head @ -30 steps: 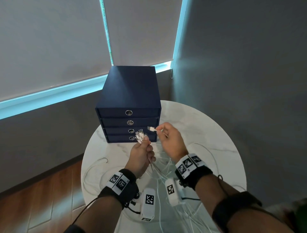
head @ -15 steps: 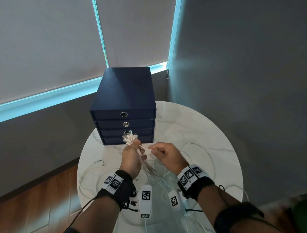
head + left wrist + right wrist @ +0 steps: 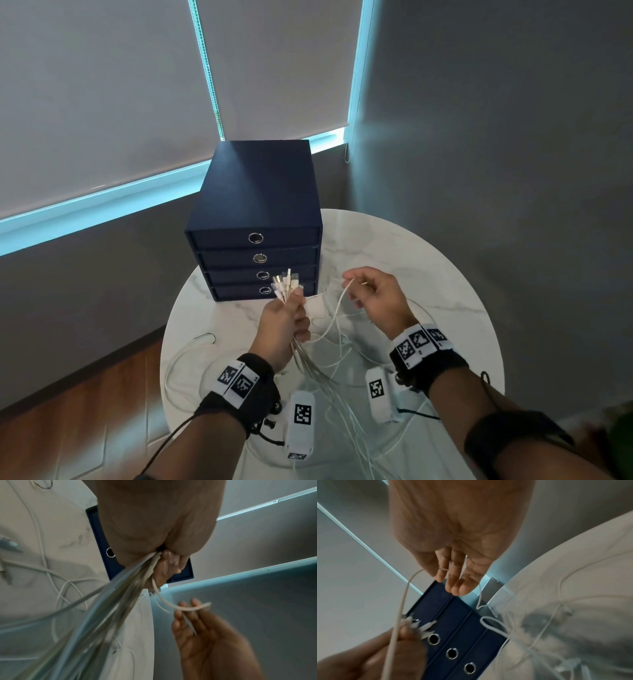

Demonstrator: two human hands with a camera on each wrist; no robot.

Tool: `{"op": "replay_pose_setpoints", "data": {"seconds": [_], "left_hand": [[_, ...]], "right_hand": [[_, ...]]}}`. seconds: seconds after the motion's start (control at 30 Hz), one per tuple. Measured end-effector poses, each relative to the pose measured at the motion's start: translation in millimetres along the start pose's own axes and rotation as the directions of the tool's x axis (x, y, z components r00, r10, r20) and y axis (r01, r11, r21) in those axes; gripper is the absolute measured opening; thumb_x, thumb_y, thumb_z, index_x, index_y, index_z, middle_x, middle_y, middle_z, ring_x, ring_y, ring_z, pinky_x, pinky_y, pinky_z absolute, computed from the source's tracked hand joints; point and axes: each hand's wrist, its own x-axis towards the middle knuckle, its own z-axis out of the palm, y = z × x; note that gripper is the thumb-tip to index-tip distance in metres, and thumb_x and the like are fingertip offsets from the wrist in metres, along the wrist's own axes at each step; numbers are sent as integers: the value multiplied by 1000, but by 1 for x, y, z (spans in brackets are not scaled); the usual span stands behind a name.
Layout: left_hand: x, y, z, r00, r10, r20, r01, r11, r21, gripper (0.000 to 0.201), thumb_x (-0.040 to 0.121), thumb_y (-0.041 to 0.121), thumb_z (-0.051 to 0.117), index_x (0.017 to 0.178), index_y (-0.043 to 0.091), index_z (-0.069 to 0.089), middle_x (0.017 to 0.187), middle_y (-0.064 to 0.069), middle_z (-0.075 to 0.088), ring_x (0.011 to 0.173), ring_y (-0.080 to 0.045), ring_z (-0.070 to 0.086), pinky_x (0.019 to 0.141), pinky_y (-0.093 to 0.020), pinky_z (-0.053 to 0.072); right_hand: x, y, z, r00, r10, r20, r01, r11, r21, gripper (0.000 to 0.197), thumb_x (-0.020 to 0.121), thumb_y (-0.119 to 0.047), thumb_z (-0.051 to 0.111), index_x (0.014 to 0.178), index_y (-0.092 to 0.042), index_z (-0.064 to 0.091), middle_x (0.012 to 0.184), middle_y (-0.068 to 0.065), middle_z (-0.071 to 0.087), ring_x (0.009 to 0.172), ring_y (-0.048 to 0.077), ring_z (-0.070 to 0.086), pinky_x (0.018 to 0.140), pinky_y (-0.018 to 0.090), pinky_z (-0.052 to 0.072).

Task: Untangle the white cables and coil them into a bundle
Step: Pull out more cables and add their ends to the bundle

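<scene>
The left hand is closed in a fist around a bunch of white cables, above the round marble bench. The connector ends stand out together above the fist, in front of the lowest drawers of the dark blue drawer box, which stands at the far side of the bench. Below the fist the cables hang down in a thick strand and spread in loose loops over the bench surface. The right hand is raised just beside the left hand, a little apart from it. Its fingers are only lightly bent, and one single cable passes between the thumb and the fingers, pinched lightly there. In the right wrist view this cable runs from the right hand down to the left fist. In the left wrist view the same cable curves from the fist over the right fingers. Both wrists wear black bands with printed markers.
</scene>
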Motion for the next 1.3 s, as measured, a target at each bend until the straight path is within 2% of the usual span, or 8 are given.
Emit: {"op": "replay_pose_setpoints", "data": {"seconds": [0.3,0.5,0.6,0.77,0.97,1.07,1.17,1.3], "left_hand": [[1,-2,2,998,64,-27,-59,988,145,32,101,28,56,93,-2,64,56,-4,49,45,-14,38,42,-23,27],[4,-1,-4,997,63,-36,-56,982,180,20,92,18,70,96,-2,69,82,-7,74,47,-14,36,40,-22,28],[2,2,-2,991,132,1,-130,977,168,10,93,10,66,88,2,67,77,-4,70,45,-10,25,39,-20,21],[1,-8,-4,985,107,132,-145,934,327,15,91,5,69,81,14,71,58,-1,49,45,-10,25,42,-21,23],[-8,-26,-5,992,4,126,-64,877,475,27,94,2,64,70,14,64,47,8,57,35,-2,32,43,-19,20],[-4,-27,-16,999,-44,22,32,927,373,10,94,10,68,85,6,67,75,-6,74,41,-7,25,43,-19,21],[2,-20,-18,997,-66,-45,73,982,176,14,94,14,67,101,2,66,104,-14,77,45,-9,22,41,-19,23],[7,-7,-8,998,-63,-25,64,997,45,30,97,24,63,110,-3,63,107,-10,77,48,-10,21,40,-21,23]], "right_hand": [[-34,-15,41,947,14,320,-90,970,224,33,91,-26,48,96,-6,74,86,18,69,69,26,61,62,33,54],[-41,4,39,903,-5,431,74,987,-144,23,87,-1,55,81,-13,73,69,-2,70,64,17,68,67,32,58],[-38,10,36,926,165,338,-179,984,9,30,80,12,45,71,-8,65,78,16,72,68,28,68,69,42,54],[-9,-2,35,880,402,253,-473,793,384,32,92,-32,53,92,-5,68,83,15,70,68,29,65,63,34,51],[39,-53,18,952,307,19,-256,758,600,25,103,-14,44,95,-1,64,61,5,52,49,16,49,53,31,47],[44,-66,9,981,187,-51,-137,857,496,33,105,-21,37,93,-3,63,54,1,40,43,12,33,45,24,32],[36,-53,12,999,45,7,-46,975,220,37,105,-23,38,81,-8,62,49,-4,35,39,8,27,40,18,21],[6,-12,27,954,-48,295,77,993,-86,37,98,-32,43,69,-17,60,54,-9,47,48,8,40,52,26,34]]}}
